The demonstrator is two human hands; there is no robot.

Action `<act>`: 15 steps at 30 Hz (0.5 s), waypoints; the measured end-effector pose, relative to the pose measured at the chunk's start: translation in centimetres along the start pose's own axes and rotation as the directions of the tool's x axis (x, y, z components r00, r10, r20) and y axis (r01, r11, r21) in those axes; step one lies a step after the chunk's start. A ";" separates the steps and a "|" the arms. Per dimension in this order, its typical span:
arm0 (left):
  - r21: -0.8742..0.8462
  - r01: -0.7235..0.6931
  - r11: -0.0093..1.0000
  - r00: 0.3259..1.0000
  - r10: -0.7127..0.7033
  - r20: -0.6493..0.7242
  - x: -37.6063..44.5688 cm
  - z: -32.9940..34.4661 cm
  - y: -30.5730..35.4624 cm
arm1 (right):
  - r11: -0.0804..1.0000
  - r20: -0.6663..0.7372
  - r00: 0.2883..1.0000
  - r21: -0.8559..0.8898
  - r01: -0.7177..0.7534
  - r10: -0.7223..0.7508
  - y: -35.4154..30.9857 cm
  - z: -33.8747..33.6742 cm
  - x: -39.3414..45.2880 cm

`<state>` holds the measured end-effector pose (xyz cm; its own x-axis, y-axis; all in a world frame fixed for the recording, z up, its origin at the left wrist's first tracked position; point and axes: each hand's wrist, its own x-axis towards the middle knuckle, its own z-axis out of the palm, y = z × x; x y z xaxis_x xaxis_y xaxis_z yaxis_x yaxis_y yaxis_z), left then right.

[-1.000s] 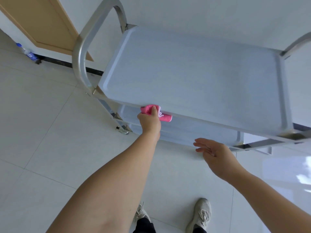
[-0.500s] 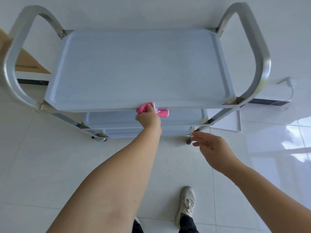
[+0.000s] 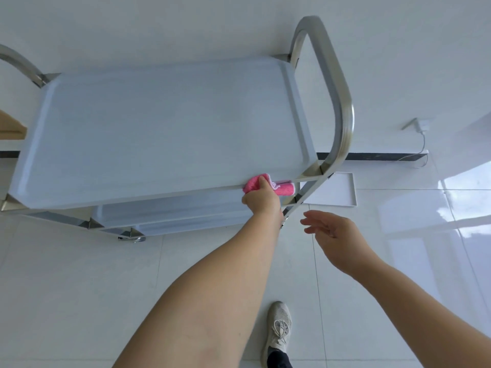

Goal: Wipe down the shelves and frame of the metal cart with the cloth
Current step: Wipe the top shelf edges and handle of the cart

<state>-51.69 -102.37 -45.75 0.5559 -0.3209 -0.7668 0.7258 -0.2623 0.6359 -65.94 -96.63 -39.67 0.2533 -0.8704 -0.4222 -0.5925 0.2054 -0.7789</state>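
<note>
Two bare hands were out in front of the person, who stood over a silver metal cart (image 3: 342, 107) with pale flat shelves stacked one under another. The left hand (image 3: 261, 199) had its fingers curled round a bright pink cloth (image 3: 285, 188), thumb on top, and held it pressed against the near edge of the cart's top shelf (image 3: 164, 134), close to that shelf's near right corner. One end of the cloth stuck out to the right of the fist, just beside the corner bracket where the looped tubular handle met the shelf.

The right hand (image 3: 336, 233) hung in the air beside the cart's near right leg, apart from it, fingers loosely spread and relaxed, holding nothing.

Below the top shelf, the edge of a lower shelf (image 3: 172, 208) showed, with a caster under the near left side. On the white tiled floor (image 3: 79, 288) past the cart's right end lay a flat white tray (image 3: 342, 192). A white cable (image 3: 422, 144) ran down the wall beyond it. One pale grey laced sneaker (image 3: 279, 329) stood on the tiles between the two forearms.
</note>
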 end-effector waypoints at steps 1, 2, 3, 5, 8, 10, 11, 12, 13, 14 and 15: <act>0.016 0.039 0.999 0.999 -0.039 0.009 -0.4 0.7 -0.5 | 1.000 -0.002 1.000 0.001 0.002 -0.002 0.1 -0.7 0.2; 0.032 0.070 0.997 0.997 -0.070 0.022 -0.9 1.4 -1.0 | 1.000 -0.003 1.000 0.003 0.007 -0.007 0.1 -1.5 0.4; 0.054 0.084 0.995 0.995 -0.086 0.046 -1.3 2.0 -1.3 | 1.000 -0.006 1.000 0.004 0.012 -0.012 0.2 -2.1 0.6; 0.089 0.092 0.992 0.991 -0.100 0.093 -2.0 2.9 -1.8 | 1.000 -0.020 1.000 -0.001 0.022 -0.023 0.2 -3.5 1.0; 0.168 0.150 0.974 0.968 -0.180 0.177 -2.8 3.0 -1.5 | 0.999 -0.031 0.999 -0.016 0.042 -0.043 0.0 -5.4 1.4; 0.302 0.165 0.939 0.944 -0.239 0.226 -3.5 2.7 -0.5 | 0.998 -0.034 0.998 -0.025 0.055 -0.055 -0.5 -6.5 1.7; 0.427 0.082 0.900 0.944 -0.208 0.257 -3.9 2.4 0.0 | 0.997 -0.034 0.997 -0.037 0.063 -0.064 -0.8 -6.9 1.7; 0.535 -0.046 0.844 0.942 -0.141 0.303 -4.4 2.2 0.6 | 0.996 -0.036 0.996 -0.054 0.076 -0.078 -1.5 -7.5 1.7; 0.606 -0.183 0.774 0.928 -0.068 0.367 -5.3 1.9 1.3 | 0.992 -0.044 0.994 -0.080 0.099 -0.103 -2.2 -8.1 1.5; 0.641 -0.307 0.703 0.898 -0.008 0.439 -6.2 1.6 2.3 | 0.982 -0.055 0.987 -0.120 0.145 -0.152 -3.0 -8.7 1.3; 0.656 -0.406 0.637 0.861 0.025 0.509 -7.4 1.4 3.4 | 0.961 -0.056 0.972 -0.177 0.213 -0.226 -4.0 -9.3 1.0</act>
<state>-53.94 -102.12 -37.79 0.2901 -0.7455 -0.6000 -0.0291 -0.6336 0.7731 -70.41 -102.49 -32.69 0.3375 -0.9180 -0.2083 -0.6507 -0.0676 -0.7563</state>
